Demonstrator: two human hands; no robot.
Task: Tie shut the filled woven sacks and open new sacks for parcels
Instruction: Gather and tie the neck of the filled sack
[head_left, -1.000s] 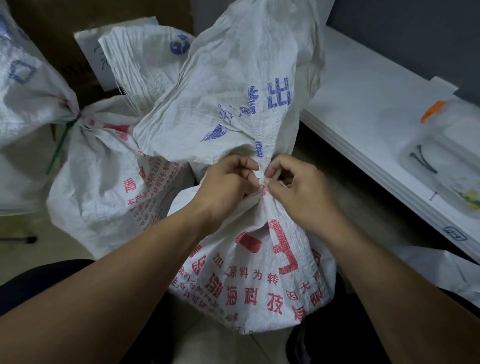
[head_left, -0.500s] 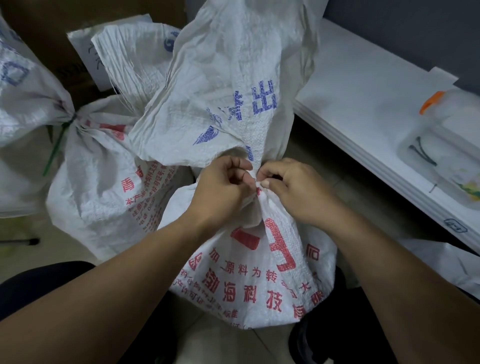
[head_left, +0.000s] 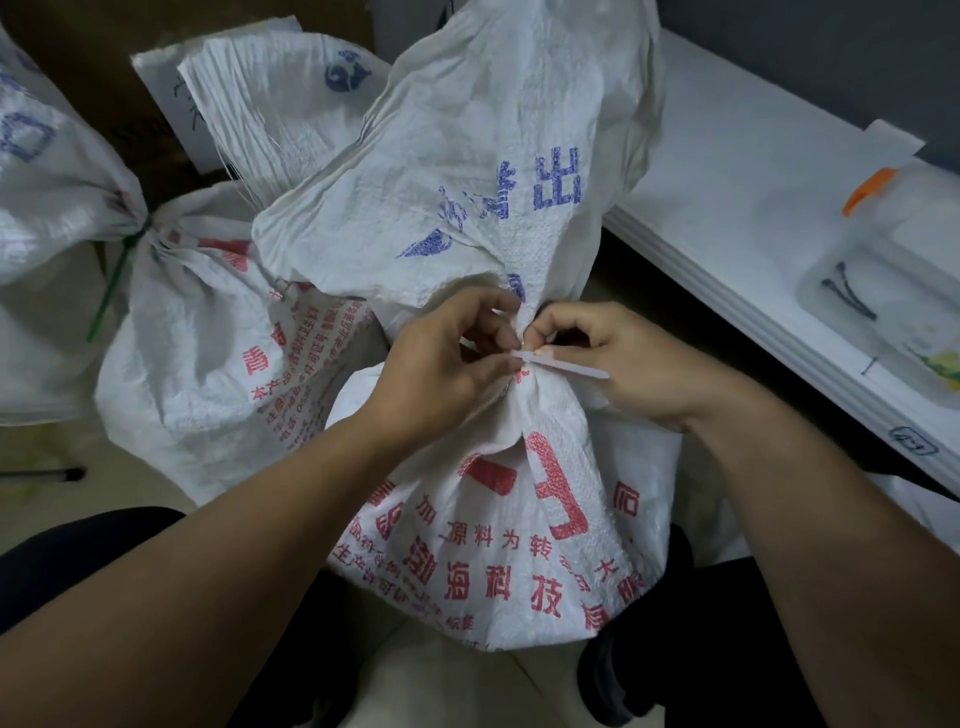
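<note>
Now, sack: filled woven sack (head_left: 519, 545) stands on the floor between your knees, neck bunched.
Left hand: your left hand (head_left: 441, 369) pinches the gathered neck with curled fingers.
Right hand: your right hand (head_left: 628, 364) pinches the white cable tie (head_left: 566, 364) at the neck, tail lying across its fingers.
Handling: weave looks soft and slippery, so hold just under the tie; pull the stiff tail.

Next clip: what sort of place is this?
Likely a parcel sorting room: filled woven sacks on the floor, one closed with a green tie, left hand and right hand pinching a white tie round another, beside a white worktable.
</note>
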